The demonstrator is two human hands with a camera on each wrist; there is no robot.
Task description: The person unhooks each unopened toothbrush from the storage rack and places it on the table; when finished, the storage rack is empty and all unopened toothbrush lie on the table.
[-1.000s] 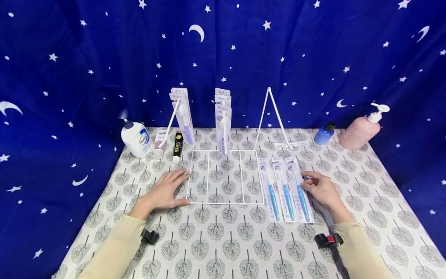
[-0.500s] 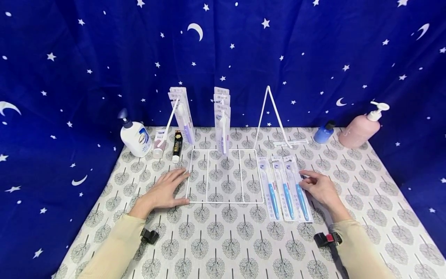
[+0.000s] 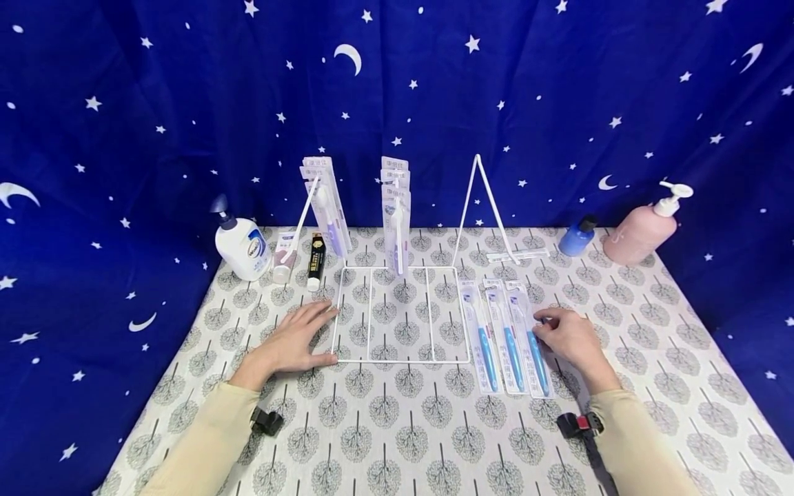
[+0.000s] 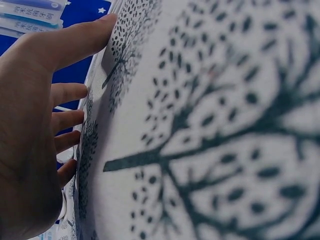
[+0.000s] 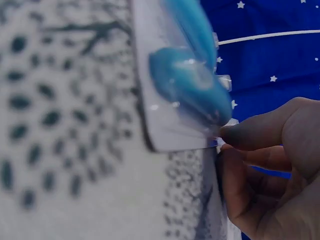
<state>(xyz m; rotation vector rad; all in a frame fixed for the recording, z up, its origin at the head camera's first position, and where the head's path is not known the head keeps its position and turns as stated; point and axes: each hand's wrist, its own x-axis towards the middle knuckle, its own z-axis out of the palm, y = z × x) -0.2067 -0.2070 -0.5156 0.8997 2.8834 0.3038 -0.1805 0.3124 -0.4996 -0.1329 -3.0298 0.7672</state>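
My left hand (image 3: 296, 339) rests on the tablecloth with spread fingers, its thumb and fingertips at the left side of a white wire rack (image 3: 400, 361). Several packaged purple toothbrushes (image 3: 330, 213) hang on the rack's left arm, and a second hanging row of packaged toothbrushes (image 3: 395, 220) is on the middle one. Right of the rack lie three packaged blue toothbrushes side by side: a left pack (image 3: 481, 337), a middle pack (image 3: 507, 337) and a right pack (image 3: 531, 341). Thumb and curled index finger of my right hand (image 3: 572, 342) pinch the right pack's edge.
A white pump bottle (image 3: 243, 248), a pinkish tube (image 3: 284, 258) and a black toothpaste tube (image 3: 316, 262) stand or lie at the back left. Back right are a blue bottle (image 3: 577, 238), a pink pump bottle (image 3: 642, 234) and a thin clear-and-white strip (image 3: 527, 255) near the rack's bare right arm (image 3: 496, 207).
My right hand has shifted slightly left, and the right toothbrush pack has slid a little left with it, closer to the middle pack. My left hand and the rack have stayed put.
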